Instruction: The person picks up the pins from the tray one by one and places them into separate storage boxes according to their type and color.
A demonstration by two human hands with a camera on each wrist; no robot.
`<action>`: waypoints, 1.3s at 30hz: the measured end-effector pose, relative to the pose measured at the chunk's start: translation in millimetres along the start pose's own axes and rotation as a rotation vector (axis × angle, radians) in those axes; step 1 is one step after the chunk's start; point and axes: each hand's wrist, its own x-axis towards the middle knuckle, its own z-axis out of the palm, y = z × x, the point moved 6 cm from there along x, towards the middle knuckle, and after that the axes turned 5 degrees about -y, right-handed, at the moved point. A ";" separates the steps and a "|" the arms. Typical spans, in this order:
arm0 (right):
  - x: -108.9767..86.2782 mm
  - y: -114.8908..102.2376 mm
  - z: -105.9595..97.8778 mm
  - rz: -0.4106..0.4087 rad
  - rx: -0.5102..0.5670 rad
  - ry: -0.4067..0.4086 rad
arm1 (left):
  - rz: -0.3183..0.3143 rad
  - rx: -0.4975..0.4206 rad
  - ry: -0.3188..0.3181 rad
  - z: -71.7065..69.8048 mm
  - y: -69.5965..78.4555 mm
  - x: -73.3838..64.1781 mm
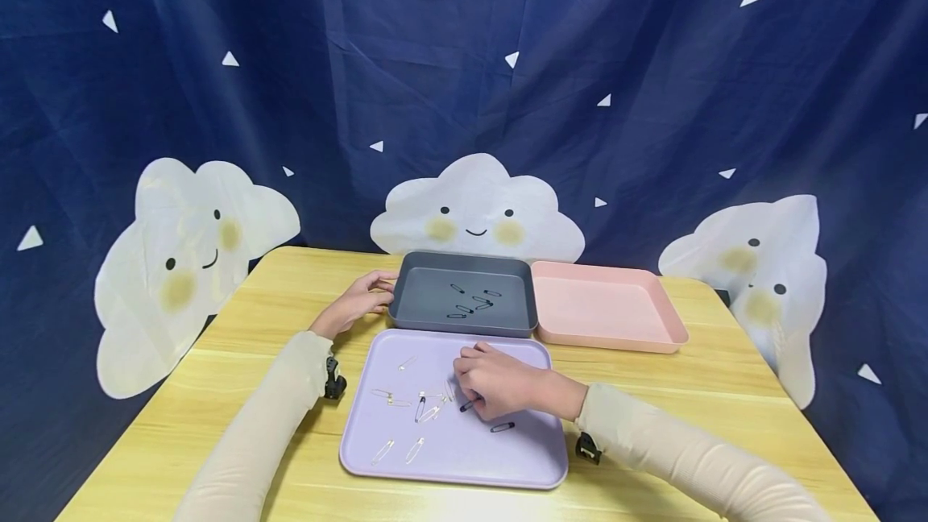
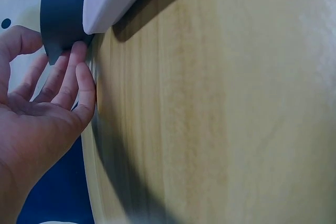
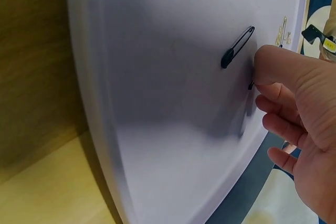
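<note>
A lilac tray [image 1: 464, 466] lies in front on the table, with several gold safety pins [image 1: 415, 449] and a few black ones on it. My right hand [image 1: 496, 381] is over its right part, thumb and forefinger pinching a black safety pin [image 1: 470, 404] that the fingers mostly hide. Close by lies another black safety pin [image 3: 237, 47], flat on the tray. My left hand [image 1: 358, 302] touches the left wall of the dark grey tray [image 1: 464, 327] with its fingertips, the fingers loosely extended. Several black safety pins [image 1: 465, 309] lie inside that grey tray.
To the right of the grey tray stands a pink tray [image 1: 602, 304]. All three trays rest close together on a wooden table [image 1: 725, 425]. Behind the table hangs a dark blue curtain [image 1: 435, 63] with printed clouds.
</note>
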 end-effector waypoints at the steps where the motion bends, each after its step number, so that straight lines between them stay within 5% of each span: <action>1: 0.0 0.1 0.5 0.000 -0.006 0.000 | 0.000 0.001 0.001 -0.2 0.0 0.2; 14: -1.3 1.1 3.0 -0.004 -0.033 0.024 | -0.004 0.004 -0.005 -0.2 -2.6 3.4; 39: 2.4 3.1 1.5 0.042 -0.015 -0.054 | -0.007 -0.007 -0.004 -0.1 -0.9 0.6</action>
